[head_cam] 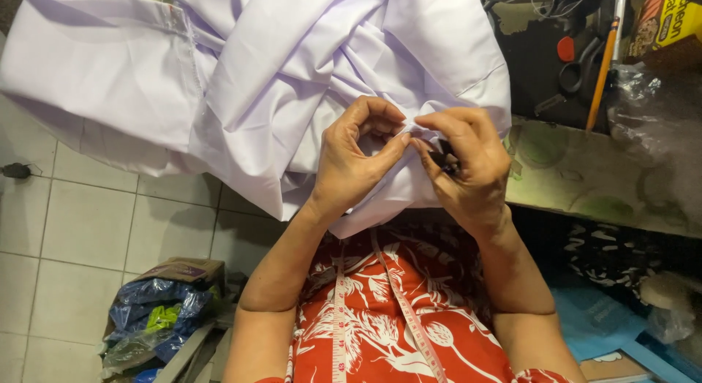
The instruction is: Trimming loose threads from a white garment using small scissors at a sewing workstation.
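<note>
Tiled floor below, cluttered worktable (585, 185) right; left hand (358, 160) pinches the pale lilac cloth (256, 76) taut, so the right hand (468, 163), closed on a small dark tool (444, 162), can work the fold

Both hands are meeting at a fold of pale lilac cloth (292, 83) that is lying bunched across the lap. The left hand (355, 163) is pinching its edge between thumb and fingertips, while the right hand (468, 167) is closing its grip on a small dark tool (444, 161). A measuring tape (340, 317) is hanging over the red floral garment (380, 310), and an orange pencil (601, 72) is lying on the cluttered tabletop (585, 178).
</note>
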